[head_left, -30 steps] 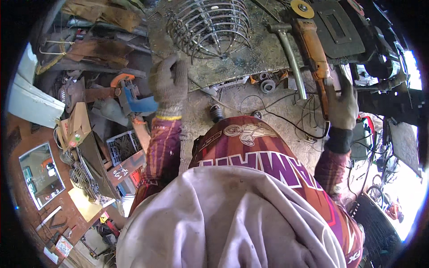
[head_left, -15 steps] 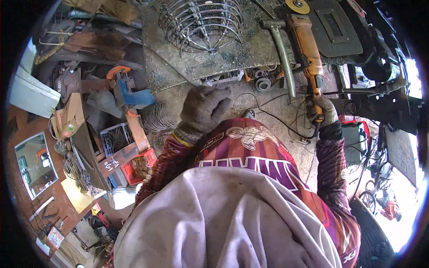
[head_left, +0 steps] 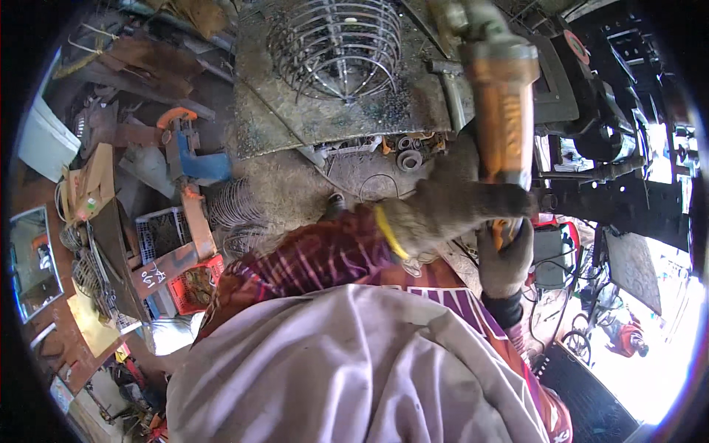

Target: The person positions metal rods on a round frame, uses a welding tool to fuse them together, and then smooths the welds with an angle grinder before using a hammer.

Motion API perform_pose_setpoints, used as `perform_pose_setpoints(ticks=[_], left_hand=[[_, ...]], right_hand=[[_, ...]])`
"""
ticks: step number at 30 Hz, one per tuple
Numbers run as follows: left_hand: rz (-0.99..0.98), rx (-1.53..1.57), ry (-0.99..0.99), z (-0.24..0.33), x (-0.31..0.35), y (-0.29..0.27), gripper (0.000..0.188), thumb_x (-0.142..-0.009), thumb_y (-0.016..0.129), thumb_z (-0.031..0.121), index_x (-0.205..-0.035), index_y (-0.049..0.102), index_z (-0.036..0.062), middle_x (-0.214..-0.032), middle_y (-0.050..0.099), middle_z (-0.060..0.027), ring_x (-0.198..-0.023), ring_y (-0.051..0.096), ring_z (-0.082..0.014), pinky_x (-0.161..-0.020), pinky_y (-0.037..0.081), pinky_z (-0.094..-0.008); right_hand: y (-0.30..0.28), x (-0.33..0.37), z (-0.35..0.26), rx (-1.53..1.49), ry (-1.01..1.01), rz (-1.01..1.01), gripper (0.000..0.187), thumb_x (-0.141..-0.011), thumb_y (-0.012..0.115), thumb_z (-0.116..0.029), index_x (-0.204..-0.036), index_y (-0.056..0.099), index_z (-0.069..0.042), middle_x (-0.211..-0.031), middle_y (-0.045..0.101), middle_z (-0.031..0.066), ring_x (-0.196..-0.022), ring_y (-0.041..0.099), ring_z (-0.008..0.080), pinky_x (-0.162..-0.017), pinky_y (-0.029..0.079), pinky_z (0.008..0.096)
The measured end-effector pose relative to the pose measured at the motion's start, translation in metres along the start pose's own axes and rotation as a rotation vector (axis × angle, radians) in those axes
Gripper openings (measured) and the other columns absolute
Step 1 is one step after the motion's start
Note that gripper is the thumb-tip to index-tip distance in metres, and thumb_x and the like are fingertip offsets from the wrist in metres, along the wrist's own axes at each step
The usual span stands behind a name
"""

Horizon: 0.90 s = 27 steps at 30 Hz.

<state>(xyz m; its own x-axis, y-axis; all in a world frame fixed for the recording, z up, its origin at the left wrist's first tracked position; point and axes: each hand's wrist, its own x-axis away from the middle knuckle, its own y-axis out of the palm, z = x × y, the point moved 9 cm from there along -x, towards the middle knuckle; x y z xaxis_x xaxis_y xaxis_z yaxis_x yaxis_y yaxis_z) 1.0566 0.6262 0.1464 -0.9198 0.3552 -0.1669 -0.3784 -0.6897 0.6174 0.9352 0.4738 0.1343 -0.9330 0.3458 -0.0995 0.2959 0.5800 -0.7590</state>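
Observation:
An orange angle grinder [head_left: 506, 111] is raised upright in front of me on the right, its head blurred at the top. My right hand [head_left: 507, 258], in a grey work glove, is wrapped around its lower handle. From the left, my gloved left hand [head_left: 461, 196] reaches across my body, its fingers closed round the grinder's body just above the right hand. On the metal worktable [head_left: 258, 125] stands a round cage of bent metal rods [head_left: 340, 52]. A hammer [head_left: 452, 92] lies by the table's right edge, partly hidden behind the grinder.
Coils of wire [head_left: 240, 210] lie on the floor to the left, beside a blue and orange clamp-like tool [head_left: 196, 155] and a red crate [head_left: 196, 284]. A dark welding mask [head_left: 550, 88] sits at the far right. Metal rings [head_left: 410, 159] rest below the tabletop.
My left hand has swung right and taken hold of the grinder. The grinder has come up closer to me, and my right hand has moved slightly left and nearer my body.

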Motion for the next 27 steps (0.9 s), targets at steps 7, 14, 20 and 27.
perform_pose_setpoints(ticks=[7,14,20,27], left_hand=[[0.190,0.510,-0.390,-0.054,0.045,-0.035,0.051,-0.080,0.088,0.013,-0.121,0.060,0.0050,-0.102,0.068,-0.0059,-0.091,0.070,-0.0178,-0.081,0.059,-0.0332],[0.190,0.713,-0.433,-0.060,0.074,-0.053,0.052,-0.082,0.085,0.010,-0.126,0.058,0.0028,-0.109,0.070,-0.0105,-0.098,0.071,-0.0230,-0.086,0.059,-0.0385],[0.305,0.729,-0.556,-0.083,0.088,-0.055,0.044,-0.086,0.080,0.006,-0.125,0.060,0.0021,-0.108,0.071,-0.0133,-0.094,0.072,-0.0234,-0.084,0.060,-0.0371],[0.293,0.530,-0.632,-0.062,0.093,-0.067,0.049,-0.095,0.072,0.006,-0.139,0.051,0.0008,-0.116,0.069,-0.0163,-0.101,0.073,-0.0235,-0.088,0.062,-0.0382]], right_hand=[[0.033,0.032,-0.036,-0.662,0.452,-0.504,0.069,-0.083,0.080,-0.006,-0.142,0.047,0.001,-0.130,0.064,0.0139,-0.109,0.067,0.0237,-0.088,0.057,0.0371],[0.051,0.056,-0.048,-0.259,0.531,-0.782,0.074,-0.085,0.079,-0.010,-0.148,0.043,0.001,-0.138,0.061,0.0128,-0.123,0.061,0.0200,-0.101,0.051,0.0371],[0.065,0.053,-0.069,-0.326,0.564,-0.797,0.074,-0.084,0.072,-0.007,-0.151,0.039,0.000,-0.142,0.058,0.0134,-0.125,0.061,0.0224,-0.104,0.051,0.0384],[0.071,0.049,-0.059,-0.288,0.625,-0.879,0.071,-0.082,0.075,-0.007,-0.146,0.045,-0.001,-0.135,0.063,0.0134,-0.122,0.063,0.0211,-0.104,0.051,0.0385]])
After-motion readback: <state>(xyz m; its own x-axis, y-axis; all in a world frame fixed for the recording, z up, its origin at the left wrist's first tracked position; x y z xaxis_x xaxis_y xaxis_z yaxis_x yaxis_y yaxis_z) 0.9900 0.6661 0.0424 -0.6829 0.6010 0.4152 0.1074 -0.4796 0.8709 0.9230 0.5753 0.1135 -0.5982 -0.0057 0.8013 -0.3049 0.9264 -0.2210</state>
